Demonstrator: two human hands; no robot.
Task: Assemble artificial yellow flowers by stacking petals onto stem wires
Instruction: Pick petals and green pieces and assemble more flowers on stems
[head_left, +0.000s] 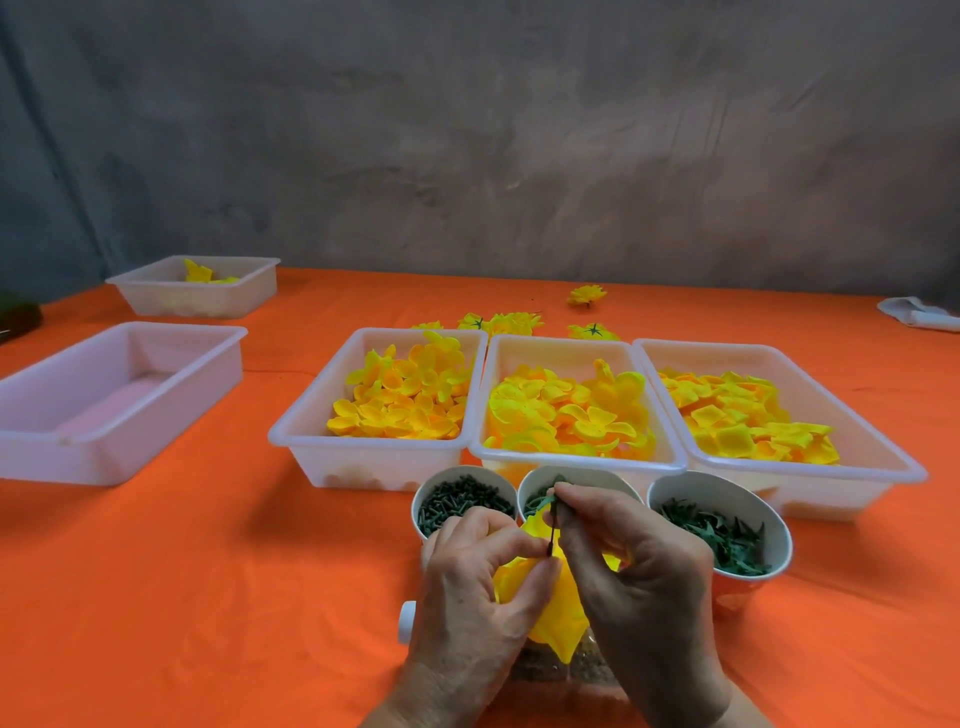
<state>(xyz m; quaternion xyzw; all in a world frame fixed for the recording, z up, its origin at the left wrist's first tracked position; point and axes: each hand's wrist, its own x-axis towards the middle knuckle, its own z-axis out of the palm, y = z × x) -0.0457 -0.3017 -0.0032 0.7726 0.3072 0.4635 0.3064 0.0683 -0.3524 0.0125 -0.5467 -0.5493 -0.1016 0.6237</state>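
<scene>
Now, fingers: your right hand has thumb and forefinger closed in a pinch on the thin green stem wire, high on its shaft; your left hand is curled round the yellow petals, its thumb and fingertips pressed to the wire where it enters them.
Where the work sits: near centre, held above the orange surface, just in front of the middle cup.
Stem wire: likely thin, light and springy, and smooth enough to slide; hold it close to the petals so it does not bow.
Petals: soft, nearly weightless fabric that will crumple, not break; grip near the centre hole, not the floppy edges.
Cups: three white cups just beyond your hands, the left cup and right cup both filled with small dark green parts; the middle cup is partly hidden.
Petal trays: three white trays of loose yellow petals side by side, farther out.
Far side: finished flowers lie behind the trays.
Left: an empty-looking tray, and a farther tray with a few yellow pieces.
</scene>
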